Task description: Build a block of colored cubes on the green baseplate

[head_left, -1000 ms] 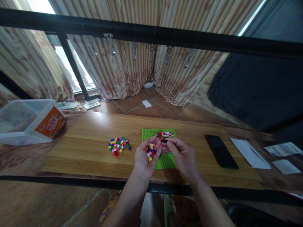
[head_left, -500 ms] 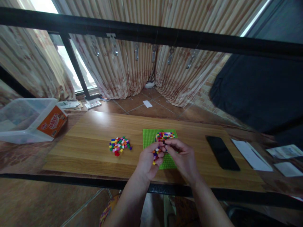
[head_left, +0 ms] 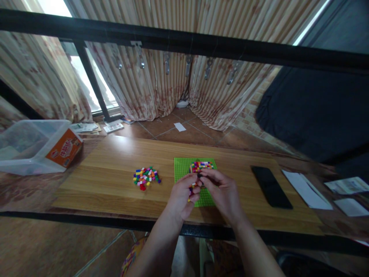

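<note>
Over the green studded baseplate [head_left: 181, 166], my two hands meet at the fingertips. My left hand [head_left: 181, 195] is curled around several small coloured building bricks [head_left: 190, 191], partly covered by its fingers. Its thumb and forefinger also touch a small black brick [head_left: 199, 175]. My right hand [head_left: 225, 191] pinches that black brick from the other side. Just beyond the fingertips, a block built of multicoloured bricks [head_left: 201, 166] stands on the baseplate, its near side hidden by my hands. To the left, a loose pile of coloured bricks [head_left: 146, 176] lies on the wooden board.
A black phone [head_left: 271, 186] lies on the wooden board [head_left: 100, 173] at the right, with white paper [head_left: 307, 188] beyond it. A clear plastic bin [head_left: 34, 146] with an orange label stands at the far left. A dark metal bar [head_left: 184, 40] crosses above.
My fingertips have shifted slightly around the black brick, and the left fingers now cover more of the bricks in that hand. The pile and the baseplate stay in place.
</note>
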A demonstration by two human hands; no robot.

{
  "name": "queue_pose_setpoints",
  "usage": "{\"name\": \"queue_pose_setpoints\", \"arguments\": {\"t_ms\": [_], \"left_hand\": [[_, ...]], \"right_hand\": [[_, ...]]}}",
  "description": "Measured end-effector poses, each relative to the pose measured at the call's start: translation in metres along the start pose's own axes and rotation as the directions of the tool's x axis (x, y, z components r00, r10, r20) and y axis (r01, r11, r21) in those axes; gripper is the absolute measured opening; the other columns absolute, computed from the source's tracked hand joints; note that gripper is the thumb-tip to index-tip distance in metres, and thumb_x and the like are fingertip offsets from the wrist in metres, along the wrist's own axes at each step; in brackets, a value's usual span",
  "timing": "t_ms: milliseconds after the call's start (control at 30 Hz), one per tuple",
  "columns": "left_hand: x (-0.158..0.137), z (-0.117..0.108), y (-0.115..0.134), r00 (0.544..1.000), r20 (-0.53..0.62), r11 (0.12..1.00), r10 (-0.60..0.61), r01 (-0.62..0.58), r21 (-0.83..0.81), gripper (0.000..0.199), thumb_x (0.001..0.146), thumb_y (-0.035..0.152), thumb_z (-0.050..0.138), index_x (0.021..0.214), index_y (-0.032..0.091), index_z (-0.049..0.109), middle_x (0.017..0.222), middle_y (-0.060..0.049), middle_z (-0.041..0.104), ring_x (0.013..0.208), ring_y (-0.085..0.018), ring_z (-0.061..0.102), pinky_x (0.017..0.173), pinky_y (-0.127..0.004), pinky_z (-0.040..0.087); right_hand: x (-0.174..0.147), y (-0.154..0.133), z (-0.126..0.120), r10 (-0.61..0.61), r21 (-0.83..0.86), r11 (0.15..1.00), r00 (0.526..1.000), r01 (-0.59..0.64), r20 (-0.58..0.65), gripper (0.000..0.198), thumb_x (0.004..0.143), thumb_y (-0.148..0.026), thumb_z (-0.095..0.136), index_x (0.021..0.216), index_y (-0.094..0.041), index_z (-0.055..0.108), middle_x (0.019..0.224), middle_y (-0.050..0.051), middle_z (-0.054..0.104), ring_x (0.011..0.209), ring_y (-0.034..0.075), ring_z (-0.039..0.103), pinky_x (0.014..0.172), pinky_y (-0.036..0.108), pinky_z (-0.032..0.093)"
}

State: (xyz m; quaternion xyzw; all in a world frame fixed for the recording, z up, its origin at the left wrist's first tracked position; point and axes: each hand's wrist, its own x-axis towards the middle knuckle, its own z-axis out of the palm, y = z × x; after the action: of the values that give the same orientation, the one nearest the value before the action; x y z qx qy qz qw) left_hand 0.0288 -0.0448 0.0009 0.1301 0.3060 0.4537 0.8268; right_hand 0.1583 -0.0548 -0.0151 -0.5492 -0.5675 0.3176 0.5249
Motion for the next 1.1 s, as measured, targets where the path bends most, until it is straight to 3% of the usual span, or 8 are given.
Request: {"name": "queue_pose_setpoints", "arguments": {"t_ms": [300, 500, 600, 867, 1100], "left_hand": [[0.000, 0.001, 0.001, 1.000, 0.000, 1.000, -0.013, 0.013, -0.001, 0.018, 0.069, 0.013, 0.067, 0.084, 0.012, 0.057, 0.066, 0.001, 0.051, 0.045, -0.001, 0.037, 0.035, -0.011, 0.016], [-0.001, 0.001, 0.007, 0.999, -0.041, 0.999, -0.029, 0.029, -0.019, 0.013, 0.074, 0.015, 0.063, 0.086, 0.010, 0.059, 0.065, 0.001, 0.050, 0.043, -0.001, 0.034, 0.034, -0.011, 0.015], [0.000, 0.000, 0.010, 0.997, -0.076, 0.999, -0.013, 0.010, -0.041, 0.011, 0.075, 0.014, 0.061, 0.085, 0.010, 0.059, 0.066, 0.001, 0.050, 0.043, 0.000, 0.034, 0.034, -0.011, 0.015], [0.000, 0.000, 0.012, 0.994, -0.105, 0.998, -0.018, 0.012, -0.057, 0.008, 0.079, 0.010, 0.055, 0.086, 0.009, 0.058, 0.066, 0.001, 0.049, 0.042, 0.000, 0.034, 0.033, -0.011, 0.016], [0.000, 0.000, 0.013, 0.995, -0.100, 0.998, -0.016, 0.011, -0.055, 0.009, 0.080, 0.010, 0.054, 0.087, 0.009, 0.058, 0.066, 0.000, 0.050, 0.041, 0.000, 0.034, 0.032, -0.010, 0.017]], "right_hand": [[0.003, -0.002, -0.007, -0.040, -0.076, 0.996, 0.998, 0.044, 0.051, 0.014, 0.083, -0.032, 0.062, 0.091, -0.024, 0.071, 0.090, 0.003, 0.071, 0.084, 0.018, 0.066, 0.077, 0.033, 0.052], [0.016, 0.010, -0.039, -0.104, -0.188, 0.979, 0.987, 0.081, -0.118, 0.018, 0.082, -0.036, 0.062, 0.088, -0.022, 0.072, 0.092, 0.005, 0.067, 0.082, 0.019, 0.063, 0.071, 0.032, 0.051], [0.019, 0.018, -0.048, -0.116, -0.242, 0.966, 0.988, 0.088, -0.104, 0.020, 0.081, -0.038, 0.062, 0.086, -0.022, 0.073, 0.092, 0.006, 0.065, 0.084, 0.019, 0.062, 0.071, 0.032, 0.052], [0.023, 0.032, -0.039, -0.161, -0.307, 0.939, 0.987, 0.151, -0.007, 0.015, 0.081, -0.032, 0.061, 0.082, -0.024, 0.074, 0.094, 0.005, 0.062, 0.090, 0.020, 0.061, 0.078, 0.036, 0.051], [0.024, 0.035, -0.037, -0.118, -0.297, 0.949, 0.992, 0.103, -0.034, 0.015, 0.079, -0.031, 0.061, 0.083, -0.022, 0.072, 0.100, 0.007, 0.062, 0.090, 0.020, 0.062, 0.072, 0.035, 0.053]]}}
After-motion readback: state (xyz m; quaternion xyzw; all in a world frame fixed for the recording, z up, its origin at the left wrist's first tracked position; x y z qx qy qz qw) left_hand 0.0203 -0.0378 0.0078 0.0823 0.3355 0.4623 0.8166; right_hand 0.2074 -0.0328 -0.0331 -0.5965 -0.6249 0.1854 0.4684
